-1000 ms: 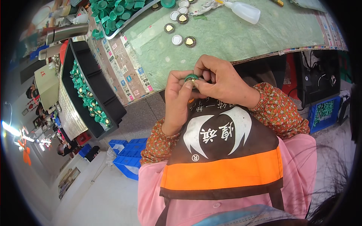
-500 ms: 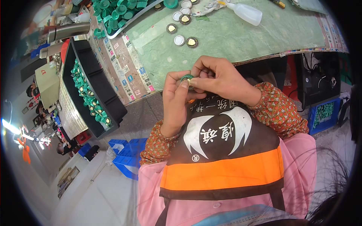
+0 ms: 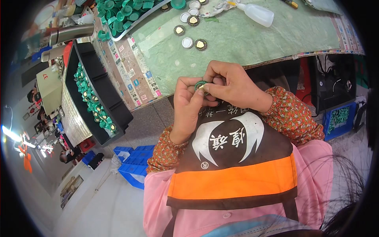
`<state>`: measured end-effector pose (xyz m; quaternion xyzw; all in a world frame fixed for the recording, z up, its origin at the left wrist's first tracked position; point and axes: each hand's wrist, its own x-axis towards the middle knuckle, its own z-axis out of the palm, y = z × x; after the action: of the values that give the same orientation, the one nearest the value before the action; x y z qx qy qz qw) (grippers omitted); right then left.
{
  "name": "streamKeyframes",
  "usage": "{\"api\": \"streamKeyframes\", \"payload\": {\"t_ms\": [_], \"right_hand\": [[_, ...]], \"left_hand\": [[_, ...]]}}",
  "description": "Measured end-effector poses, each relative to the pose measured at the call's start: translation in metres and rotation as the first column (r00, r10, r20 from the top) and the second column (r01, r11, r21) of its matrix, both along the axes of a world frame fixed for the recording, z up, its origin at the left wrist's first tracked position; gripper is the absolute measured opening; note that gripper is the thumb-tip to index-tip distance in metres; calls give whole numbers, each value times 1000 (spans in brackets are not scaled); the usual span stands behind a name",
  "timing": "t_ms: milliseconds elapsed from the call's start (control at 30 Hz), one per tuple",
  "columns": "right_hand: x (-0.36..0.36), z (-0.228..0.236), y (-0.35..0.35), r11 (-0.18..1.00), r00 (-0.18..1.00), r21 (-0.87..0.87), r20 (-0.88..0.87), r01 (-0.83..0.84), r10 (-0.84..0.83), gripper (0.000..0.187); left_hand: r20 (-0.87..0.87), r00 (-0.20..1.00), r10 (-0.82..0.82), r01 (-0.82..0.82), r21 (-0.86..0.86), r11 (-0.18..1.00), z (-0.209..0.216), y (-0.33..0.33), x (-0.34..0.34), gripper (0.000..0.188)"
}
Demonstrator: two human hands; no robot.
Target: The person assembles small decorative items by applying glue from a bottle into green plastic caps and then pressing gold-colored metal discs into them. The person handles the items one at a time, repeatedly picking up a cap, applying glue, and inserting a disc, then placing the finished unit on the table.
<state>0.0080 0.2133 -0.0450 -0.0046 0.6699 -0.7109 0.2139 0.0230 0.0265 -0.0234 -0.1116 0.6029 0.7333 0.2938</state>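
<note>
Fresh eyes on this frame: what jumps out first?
Dead centre, the left hand and right hand pinch a small green cap together, just below the near edge of the green table. To the left, a long black tray holds rows of the same green caps, and a few loose round caps and a white squeeze bottle lie on the table above the hands.
</note>
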Motion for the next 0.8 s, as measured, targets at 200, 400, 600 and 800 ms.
{"api": "streamKeyframes", "payload": {"t_ms": [200,400,600,800], "right_hand": [[0,-5,-7,994,997,-102,-62,46,-52,16],[-13,6,37,948,902,30,-319,316,-290,13],[-29,8,89,526,627,470,-761,709,-166,22],[-44,-2,92,274,619,618,-780,737,90,40]], "left_hand": [[67,993,92,-94,23,995,-4,-19,-5,21],[-86,837,541,-436,494,752,27,-127,-58,35],[-173,777,606,-452,517,727,40,-121,-91,42],[-652,733,-193,-236,-510,827,10,-18,-142,33]]}}
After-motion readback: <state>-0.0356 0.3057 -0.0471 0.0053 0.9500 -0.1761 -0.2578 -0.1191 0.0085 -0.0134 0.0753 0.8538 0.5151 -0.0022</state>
